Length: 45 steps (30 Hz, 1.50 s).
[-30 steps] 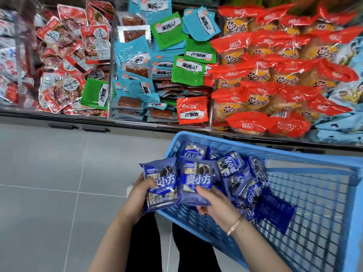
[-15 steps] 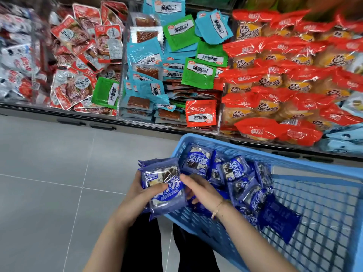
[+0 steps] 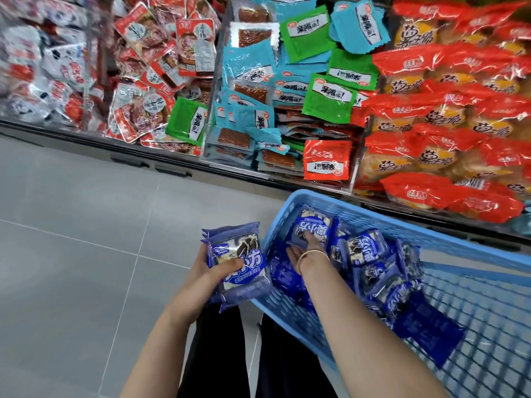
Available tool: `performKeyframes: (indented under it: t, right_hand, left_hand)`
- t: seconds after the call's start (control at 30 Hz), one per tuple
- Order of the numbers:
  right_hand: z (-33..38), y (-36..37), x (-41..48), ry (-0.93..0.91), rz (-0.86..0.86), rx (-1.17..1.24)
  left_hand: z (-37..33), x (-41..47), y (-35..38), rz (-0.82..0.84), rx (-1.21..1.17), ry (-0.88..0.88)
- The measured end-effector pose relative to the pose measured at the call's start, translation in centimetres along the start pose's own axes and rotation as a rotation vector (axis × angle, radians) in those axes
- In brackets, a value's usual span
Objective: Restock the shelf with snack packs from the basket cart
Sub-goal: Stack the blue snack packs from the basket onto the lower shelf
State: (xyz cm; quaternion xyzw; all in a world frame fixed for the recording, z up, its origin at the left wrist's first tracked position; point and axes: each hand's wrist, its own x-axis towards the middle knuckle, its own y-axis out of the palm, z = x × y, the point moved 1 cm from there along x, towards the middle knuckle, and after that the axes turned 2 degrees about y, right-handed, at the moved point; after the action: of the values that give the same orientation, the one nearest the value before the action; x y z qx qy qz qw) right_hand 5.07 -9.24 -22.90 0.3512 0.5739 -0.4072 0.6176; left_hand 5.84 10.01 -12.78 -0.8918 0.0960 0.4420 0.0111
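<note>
The left hand [image 3: 205,267] clamps a thick stack [image 3: 241,262] that may slip to the floor [image 3: 86,254] while the right hand [image 3: 306,249], grip unclear, reaches the 12 o'clock pack [image 3: 311,225] in the basket [image 3: 448,242].

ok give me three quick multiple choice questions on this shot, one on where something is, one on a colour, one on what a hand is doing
1. Where is the right hand?
A under the basket
B inside the basket
C outside it, to its left

2. What colour is the basket?
A red
B green
C blue

3. What is the left hand doing?
A holding a stack of packs
B hanging open and empty
C resting on the basket rim

Answers:
1 B, it reaches among the loose packs within the mesh walls.
2 C, rim and mesh are light blue.
3 A, its thumb lies across the top pack of the stack.
</note>
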Motion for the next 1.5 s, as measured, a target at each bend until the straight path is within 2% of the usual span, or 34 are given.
performKeyframes:
  t: [0.2, 0.4, 0.57, 0.73, 0.83, 0.97, 1.1, 1.23, 1.4, 1.5]
  right_hand:
    - [0.7, -3.7, -3.6, -0.028, -0.081, 0.028]
    - [1.4, -8.1, -9.8, -0.118, -0.085, -0.148]
    - [2.1, -8.7, -14.8, -0.317, 0.077, -0.218]
    - [1.6, -6.2, -18.6, -0.311, 0.336, -0.105]
    - [0.1, -3.6, -20.2, -0.307, 0.421, -0.021]
    - [-2.9, 0.9, -22.3, -0.376, 0.413, -0.06]
    - [-5.9, 5.2, -24.0, -0.518, 0.351, -0.094]
    - [-7.6, 9.1, -25.9, -0.554, 0.417, -0.189]
    - [-6.5, 13.2, -27.5, -0.557, 0.483, -0.197]
    - [-5.0, 15.2, -27.6, -0.545, 0.459, -0.175]
  left_hand:
    - [-1.3, -2.0, 0.2, -0.011, -0.032, 0.008]
    - [-4.7, -7.0, -0.3, -0.022, -0.02, 0.063]
    - [-6.6, -10.4, -2.4, -0.01, -0.057, 0.121]
    - [-9.1, -12.1, -6.3, 0.005, -0.11, 0.144]
    - [-11.5, -12.4, -9.9, 0.03, -0.093, 0.172]
    - [-15.1, -12.4, -15.8, 0.05, -0.086, 0.231]
    - [-17.5, -11.8, -21.5, 0.041, -0.114, 0.272]
    - [-19.2, -11.2, -26.0, 0.027, -0.184, 0.276]
    - [-20.9, -9.5, -27.5, 0.058, -0.232, 0.275]
    - [-22.3, -8.0, -26.8, 0.073, -0.22, 0.26]
